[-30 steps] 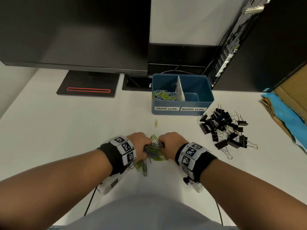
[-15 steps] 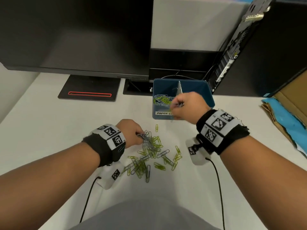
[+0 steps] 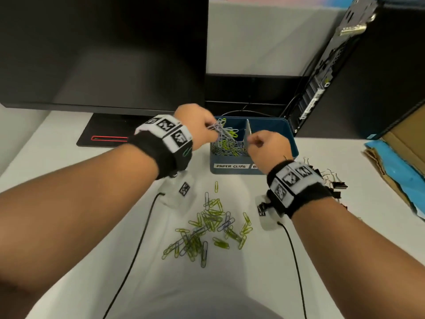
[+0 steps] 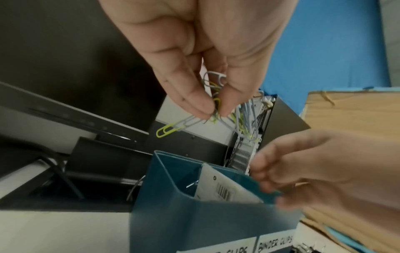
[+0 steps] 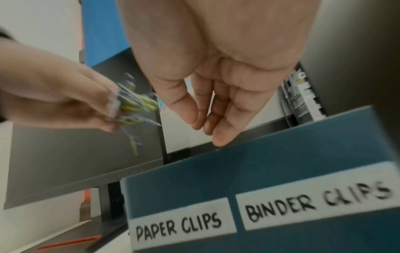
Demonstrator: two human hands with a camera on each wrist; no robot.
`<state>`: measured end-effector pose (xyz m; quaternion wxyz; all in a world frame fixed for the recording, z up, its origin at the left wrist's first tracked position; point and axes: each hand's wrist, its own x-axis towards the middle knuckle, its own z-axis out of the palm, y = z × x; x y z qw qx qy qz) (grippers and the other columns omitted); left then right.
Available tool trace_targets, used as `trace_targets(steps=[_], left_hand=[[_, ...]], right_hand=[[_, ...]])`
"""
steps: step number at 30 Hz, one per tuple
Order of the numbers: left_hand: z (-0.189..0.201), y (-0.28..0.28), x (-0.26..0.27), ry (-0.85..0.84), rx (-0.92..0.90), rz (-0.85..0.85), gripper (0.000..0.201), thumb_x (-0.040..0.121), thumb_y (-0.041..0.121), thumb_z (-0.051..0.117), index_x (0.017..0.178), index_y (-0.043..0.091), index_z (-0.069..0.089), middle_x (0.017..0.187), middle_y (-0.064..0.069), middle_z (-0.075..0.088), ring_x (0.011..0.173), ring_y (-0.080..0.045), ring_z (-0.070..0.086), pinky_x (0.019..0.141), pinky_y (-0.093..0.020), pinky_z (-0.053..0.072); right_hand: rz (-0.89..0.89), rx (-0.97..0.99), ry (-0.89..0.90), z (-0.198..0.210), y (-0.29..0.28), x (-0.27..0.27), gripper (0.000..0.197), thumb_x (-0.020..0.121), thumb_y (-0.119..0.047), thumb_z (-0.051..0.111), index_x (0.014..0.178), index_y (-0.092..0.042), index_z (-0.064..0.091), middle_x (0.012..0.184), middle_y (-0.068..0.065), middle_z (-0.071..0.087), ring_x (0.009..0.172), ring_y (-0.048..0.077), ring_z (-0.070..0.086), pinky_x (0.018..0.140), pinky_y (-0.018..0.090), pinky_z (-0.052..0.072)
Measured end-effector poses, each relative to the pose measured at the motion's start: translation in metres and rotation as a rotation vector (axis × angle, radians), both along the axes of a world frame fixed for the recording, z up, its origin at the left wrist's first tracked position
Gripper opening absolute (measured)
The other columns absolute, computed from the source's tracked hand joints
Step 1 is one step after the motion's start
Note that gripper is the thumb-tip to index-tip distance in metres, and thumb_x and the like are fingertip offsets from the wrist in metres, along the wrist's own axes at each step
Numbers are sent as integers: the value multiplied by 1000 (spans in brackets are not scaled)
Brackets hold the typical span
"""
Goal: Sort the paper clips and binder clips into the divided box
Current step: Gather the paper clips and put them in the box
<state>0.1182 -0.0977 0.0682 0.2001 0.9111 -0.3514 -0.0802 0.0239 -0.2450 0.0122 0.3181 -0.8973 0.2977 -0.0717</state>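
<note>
The blue divided box (image 3: 232, 172) stands at the back of the table, labelled PAPER CLIPS on the left and BINDER CLIPS (image 5: 314, 205) on the right, with a white divider card (image 3: 248, 132). Several paper clips (image 3: 226, 147) lie in its left compartment. My left hand (image 3: 212, 132) pinches a bunch of green and grey paper clips (image 4: 169, 131) above that compartment. My right hand (image 3: 253, 142) hovers over the box's front rim by the divider, fingers relaxed (image 5: 225, 135) and holding nothing. A loose pile of paper clips (image 3: 207, 226) lies on the table in front. Black binder clips (image 3: 335, 184) lie right of the box, partly hidden by my right wrist.
A black monitor (image 3: 103, 54) and its stand base (image 3: 108, 134) fill the back left. A computer tower (image 3: 345, 77) leans at the back right. A cardboard box with blue sheeting (image 3: 402, 162) sits at the right edge. Wrist-camera cables (image 3: 135, 249) trail across the near table.
Both hands were gathering clips at the pile. The right hand went to the box first and now holds nothing. The left hand has risen with its bunch to above the paper-clip compartment.
</note>
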Motion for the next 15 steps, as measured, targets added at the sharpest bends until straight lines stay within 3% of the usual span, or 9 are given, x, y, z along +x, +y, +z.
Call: trace_targets(steps=[3, 6, 8, 10, 13, 15], left_hand=[[-11, -30, 6, -45, 184, -103, 29, 91, 25, 56, 116, 17, 67, 118, -2, 67, 111, -21, 59, 97, -33, 47], [-26, -51, 13, 13, 393, -170, 39, 93, 16, 50, 131, 19, 55, 138, -2, 54, 126, -22, 50, 105, -30, 41], [-33, -54, 13, 63, 482, -212, 50, 94, 12, 49, 142, 22, 40, 149, -2, 40, 135, -22, 40, 109, -30, 35], [-37, -45, 11, 84, 390, -215, 56, 92, 7, 50, 142, 26, 38, 149, 0, 39, 135, -21, 40, 110, -30, 35], [-44, -9, -7, 101, 134, -162, 54, 88, 6, 55, 136, 29, 46, 142, 3, 47, 128, -18, 47, 105, -28, 38], [-58, 22, -22, 107, 144, -217, 51, 85, 16, 61, 133, 28, 48, 139, 5, 47, 125, -15, 47, 104, -28, 38]], right_hand=[[77, -73, 150, -6, 4, -34, 23, 90, -12, 49, 103, -14, 69, 107, 3, 70, 83, 13, 54, 78, 18, 40], [306, -95, 512, -25, 13, -62, 25, 86, -17, 55, 109, -18, 64, 109, 0, 64, 102, 16, 58, 88, 24, 44], [371, -46, 633, -38, 18, -75, 30, 84, -19, 61, 113, -18, 60, 107, -1, 59, 108, 17, 56, 87, 24, 44], [393, -2, 684, -47, 23, -83, 38, 82, -17, 65, 118, -15, 55, 112, 0, 58, 108, 18, 55, 88, 24, 46], [419, -16, 691, -60, 29, -86, 39, 80, -11, 64, 117, -11, 53, 115, 5, 59, 105, 21, 57, 90, 30, 51], [446, -49, 663, -65, 36, -83, 33, 83, -12, 58, 116, -9, 54, 116, 8, 59, 106, 23, 56, 90, 31, 50]])
